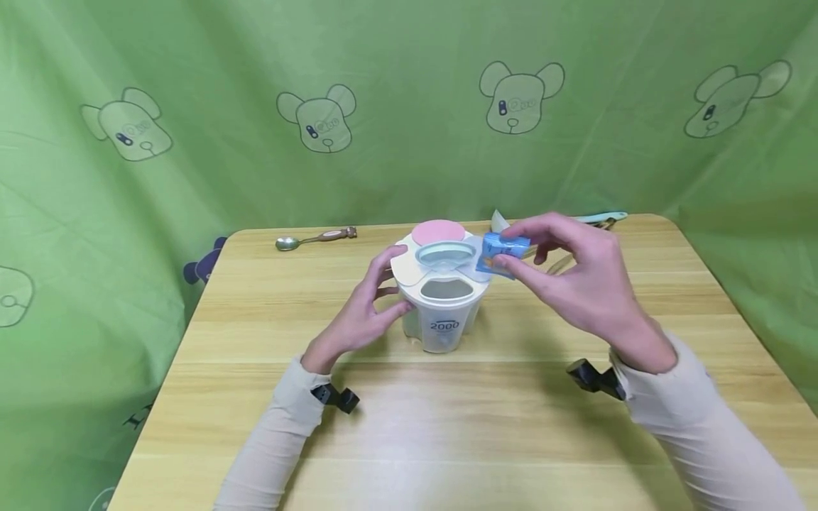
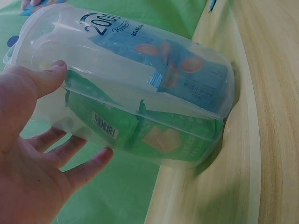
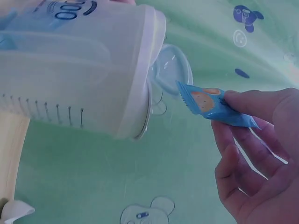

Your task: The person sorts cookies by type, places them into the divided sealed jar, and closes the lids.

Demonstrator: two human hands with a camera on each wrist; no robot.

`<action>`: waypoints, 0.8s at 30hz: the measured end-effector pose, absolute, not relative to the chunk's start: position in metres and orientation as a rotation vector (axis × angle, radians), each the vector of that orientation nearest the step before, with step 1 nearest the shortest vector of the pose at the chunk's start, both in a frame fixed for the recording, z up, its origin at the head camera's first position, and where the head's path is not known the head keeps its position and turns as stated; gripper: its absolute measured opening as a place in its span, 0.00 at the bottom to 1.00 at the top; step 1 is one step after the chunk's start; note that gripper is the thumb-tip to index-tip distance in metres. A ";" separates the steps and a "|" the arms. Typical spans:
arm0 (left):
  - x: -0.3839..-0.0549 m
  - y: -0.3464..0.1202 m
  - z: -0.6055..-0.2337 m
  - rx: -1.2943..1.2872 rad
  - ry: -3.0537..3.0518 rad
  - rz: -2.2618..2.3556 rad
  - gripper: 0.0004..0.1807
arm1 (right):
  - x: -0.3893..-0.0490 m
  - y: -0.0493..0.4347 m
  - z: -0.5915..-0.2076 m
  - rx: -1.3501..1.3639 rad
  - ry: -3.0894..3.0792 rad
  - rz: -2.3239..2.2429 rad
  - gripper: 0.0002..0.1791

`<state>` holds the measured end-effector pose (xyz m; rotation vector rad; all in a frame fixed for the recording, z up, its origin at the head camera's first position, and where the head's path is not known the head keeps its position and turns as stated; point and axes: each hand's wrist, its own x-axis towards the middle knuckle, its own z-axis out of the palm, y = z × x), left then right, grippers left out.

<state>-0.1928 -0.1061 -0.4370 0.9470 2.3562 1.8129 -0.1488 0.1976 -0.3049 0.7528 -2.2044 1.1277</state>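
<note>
A see-through plastic storage canister (image 1: 441, 333) marked 2000 stands upright on the table, its white lid having several flaps. One pale blue flap (image 1: 446, 253) is raised, baring the front opening, while a pink flap (image 1: 438, 231) lies down behind. My left hand (image 1: 361, 316) grips the canister's left side, thumb toward the front. Just right of the lid, my right hand (image 1: 581, 273) pinches a small blue biscuit packet (image 3: 212, 105) between thumb and fingers. Through the wall in the left wrist view, blue packets (image 2: 196, 79) and green packets (image 2: 163, 140) lie in separate compartments.
A spoon with a brown handle (image 1: 335, 234) lies at the table's back left. Behind my right hand are a turquoise handle (image 1: 603, 216) and a white pointed piece (image 1: 500, 221). A green curtain (image 1: 409, 85) hangs along the back edge of the wooden table (image 1: 409, 440).
</note>
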 end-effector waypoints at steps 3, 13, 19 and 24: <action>-0.193 -0.107 -0.436 0.942 2.361 1.807 0.52 | -0.149 0.189 -0.304 0.805 -2.196 1.125 0.20; -0.193 -0.106 -0.439 0.938 2.368 1.803 0.52 | -0.158 0.170 -0.316 0.926 -2.230 1.148 0.17; -0.194 -0.107 -0.438 0.936 2.375 1.797 0.52 | -0.163 0.166 -0.323 0.928 -2.261 1.146 0.17; -0.193 -0.106 -0.437 0.930 2.365 1.801 0.52 | -0.163 0.166 -0.327 0.931 -2.307 1.132 0.16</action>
